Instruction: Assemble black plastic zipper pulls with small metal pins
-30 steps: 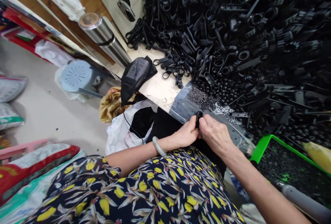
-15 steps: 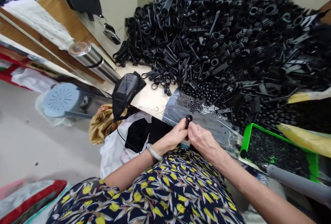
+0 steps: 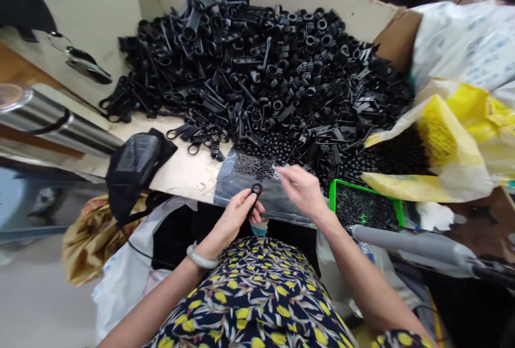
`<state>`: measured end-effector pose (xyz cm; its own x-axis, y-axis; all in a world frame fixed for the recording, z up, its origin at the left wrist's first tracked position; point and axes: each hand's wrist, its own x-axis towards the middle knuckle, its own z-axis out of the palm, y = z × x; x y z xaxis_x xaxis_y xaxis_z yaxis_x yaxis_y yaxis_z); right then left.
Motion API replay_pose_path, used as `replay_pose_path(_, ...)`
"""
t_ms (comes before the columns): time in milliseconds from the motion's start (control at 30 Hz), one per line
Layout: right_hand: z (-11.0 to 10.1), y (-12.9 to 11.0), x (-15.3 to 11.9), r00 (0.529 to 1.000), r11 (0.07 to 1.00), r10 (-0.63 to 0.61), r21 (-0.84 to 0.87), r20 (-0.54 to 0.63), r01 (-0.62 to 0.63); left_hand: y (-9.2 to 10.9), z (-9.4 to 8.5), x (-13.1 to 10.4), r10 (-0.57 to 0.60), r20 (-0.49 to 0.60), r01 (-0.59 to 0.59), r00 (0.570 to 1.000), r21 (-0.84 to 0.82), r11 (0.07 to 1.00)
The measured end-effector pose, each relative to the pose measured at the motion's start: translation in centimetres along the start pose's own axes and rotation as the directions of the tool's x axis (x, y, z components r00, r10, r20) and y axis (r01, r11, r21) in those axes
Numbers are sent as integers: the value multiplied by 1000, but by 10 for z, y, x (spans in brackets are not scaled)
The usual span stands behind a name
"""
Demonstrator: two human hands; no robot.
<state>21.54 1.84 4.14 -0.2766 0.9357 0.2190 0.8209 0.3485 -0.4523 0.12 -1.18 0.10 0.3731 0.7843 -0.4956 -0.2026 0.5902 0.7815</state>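
Observation:
A black plastic part with a ring-shaped end [image 3: 256, 190] is pinched upright in my left hand [image 3: 238, 211], between thumb and fingers. To the right, my right hand [image 3: 303, 190] hovers over the near edge of the work surface, fingers stretched toward a small heap of silver pins [image 3: 275, 171]. Its fingertips partly cover those pins, so contact is unclear. Beside the pins lie tiny dark grey pieces [image 3: 247, 164] and black balls [image 3: 277, 147]. Behind them rises a large pile of black plastic ring-ended parts [image 3: 241, 69].
A green tray [image 3: 332, 195] of small black pieces stands right, near a yellow-and-white bag [image 3: 454, 144] of black balls. A grey cylindrical arm [image 3: 410, 243] juts in below. On the left are a black mesh pouch [image 3: 134, 163] and a steel flask [image 3: 60, 117].
My right hand has left the black ring-ended part and moved right to the silver pins. My left hand still holds the part. The view has swung to the right.

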Motion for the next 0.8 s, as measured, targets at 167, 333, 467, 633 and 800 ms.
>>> replay_pose_path(167,-11,42,46,842,947,320,141,-434,-288,15,7,0,148,-89,-126,985,218,968)
replay_pose_path(333,-19,61,89,789,942,310,63,-530,-328,21,7,0,335,-136,-263,932,380,887)
replay_pose_path(467,-38,74,103,808,932,244,-99,-537,-348,18,2,7,304,-201,-262,931,208,942)
replay_pose_path(633,-46,73,87,954,909,107,-361,-280,-208,26,4,15,130,-189,-151,973,-103,983)
replay_pose_path(800,-32,80,71,974,883,9,-455,-224,-113,41,8,10,0,-14,-4,1000,-302,953)
